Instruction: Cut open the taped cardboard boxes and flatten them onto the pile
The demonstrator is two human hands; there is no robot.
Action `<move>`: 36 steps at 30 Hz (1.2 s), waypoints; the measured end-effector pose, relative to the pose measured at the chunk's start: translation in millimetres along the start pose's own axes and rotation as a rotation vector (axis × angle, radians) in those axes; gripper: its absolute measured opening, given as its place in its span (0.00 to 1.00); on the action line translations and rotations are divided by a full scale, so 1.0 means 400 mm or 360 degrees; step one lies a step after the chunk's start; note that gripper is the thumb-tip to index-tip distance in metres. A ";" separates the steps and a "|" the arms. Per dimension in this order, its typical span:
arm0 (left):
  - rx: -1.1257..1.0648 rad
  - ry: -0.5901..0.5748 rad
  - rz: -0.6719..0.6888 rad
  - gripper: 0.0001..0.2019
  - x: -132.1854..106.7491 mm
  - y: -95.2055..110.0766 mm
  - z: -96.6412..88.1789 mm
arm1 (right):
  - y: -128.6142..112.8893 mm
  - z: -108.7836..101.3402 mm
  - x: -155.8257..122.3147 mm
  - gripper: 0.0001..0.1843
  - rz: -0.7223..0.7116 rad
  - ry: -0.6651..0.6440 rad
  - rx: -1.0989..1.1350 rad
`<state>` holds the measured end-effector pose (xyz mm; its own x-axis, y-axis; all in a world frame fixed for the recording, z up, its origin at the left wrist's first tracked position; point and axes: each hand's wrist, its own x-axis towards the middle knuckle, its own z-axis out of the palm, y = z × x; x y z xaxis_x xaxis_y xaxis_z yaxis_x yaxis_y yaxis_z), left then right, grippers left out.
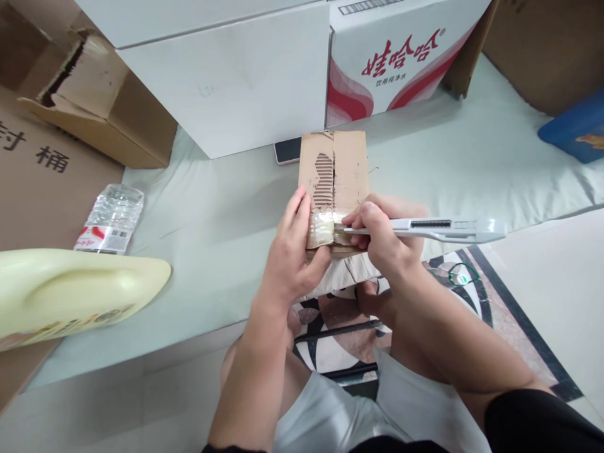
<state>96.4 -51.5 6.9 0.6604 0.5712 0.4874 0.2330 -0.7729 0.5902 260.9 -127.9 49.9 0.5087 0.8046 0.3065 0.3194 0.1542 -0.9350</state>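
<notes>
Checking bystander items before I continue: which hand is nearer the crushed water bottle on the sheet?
Left. The left hand grips the small cardboard box, on the side toward the water bottle. The right hand holds the utility knife beyond the box, farther away.

The small box [334, 182] is matt brown cardboard, its top skin torn to bare corrugated ribs, with a glossy strip of clear tape [322, 228] across it. The utility knife [438, 229] has a smooth grey plastic body. The water bottle [111, 219] is crinkled clear plastic.
</notes>
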 end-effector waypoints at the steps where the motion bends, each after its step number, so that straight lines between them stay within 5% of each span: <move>1: 0.0019 0.0020 0.0022 0.36 0.000 -0.003 0.001 | -0.001 -0.001 0.000 0.20 0.0009 0.0002 0.0013; 10: 0.0137 0.0121 0.0109 0.32 -0.004 -0.012 0.015 | -0.029 -0.004 0.013 0.19 -0.0111 -0.0232 -0.0236; 18: 0.0166 0.0133 0.0171 0.30 -0.001 -0.016 0.014 | -0.002 0.014 -0.002 0.23 0.0048 0.0087 -0.0016; 27: 0.0155 0.0108 0.0074 0.32 -0.006 -0.020 0.016 | -0.041 0.009 0.018 0.20 -0.0020 -0.0214 -0.0268; 36: -0.0158 0.0183 -0.0012 0.30 -0.005 -0.019 0.008 | -0.009 0.007 0.005 0.22 0.0071 -0.0033 0.0078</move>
<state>95.6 -47.6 -0.3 0.5713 0.6093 0.5498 0.1622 -0.7405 0.6522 258.5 -125.4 53.5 0.5049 0.8228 0.2609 0.2567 0.1455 -0.9555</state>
